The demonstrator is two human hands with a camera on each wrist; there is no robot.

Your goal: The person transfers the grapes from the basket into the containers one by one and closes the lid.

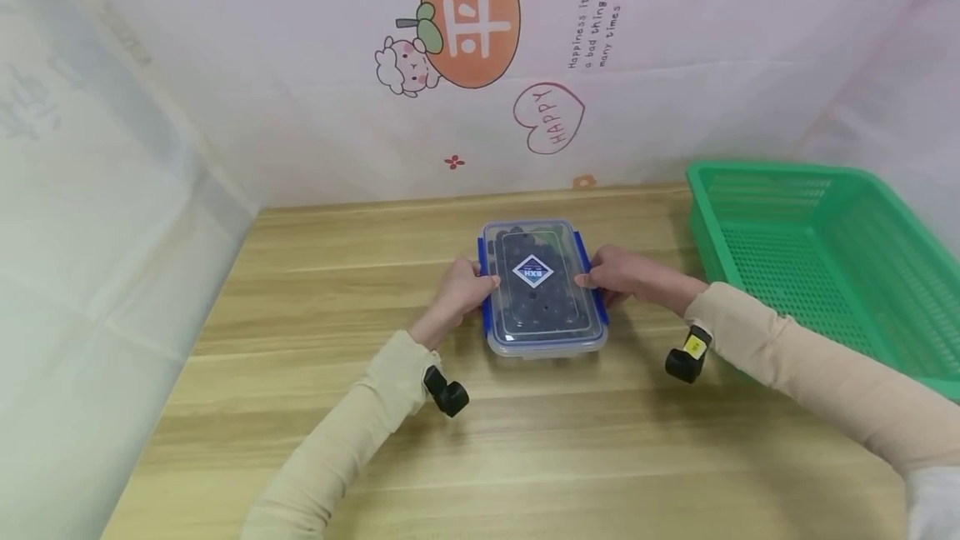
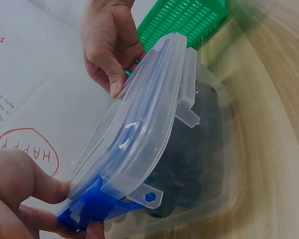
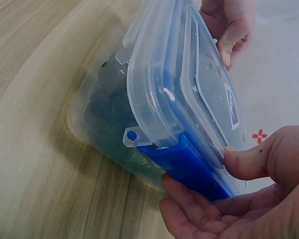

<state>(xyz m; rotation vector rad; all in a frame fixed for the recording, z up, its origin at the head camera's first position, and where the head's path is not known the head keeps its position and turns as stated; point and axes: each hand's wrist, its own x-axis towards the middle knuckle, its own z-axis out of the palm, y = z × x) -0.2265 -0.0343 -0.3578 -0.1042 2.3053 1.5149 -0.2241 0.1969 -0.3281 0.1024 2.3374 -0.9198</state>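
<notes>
A clear plastic box (image 1: 542,290) of dark berries sat mid-surface (image 1: 315,332), its lid on. The left hand (image 1: 463,290) pinched the blue clasp (image 2: 87,209) on the box's left side, thumb on the lid. The right hand (image 1: 626,276) gripped the right-side clasp (image 3: 189,167) likewise. A green basket (image 1: 825,248) stood to the far right, apart from the box.
</notes>
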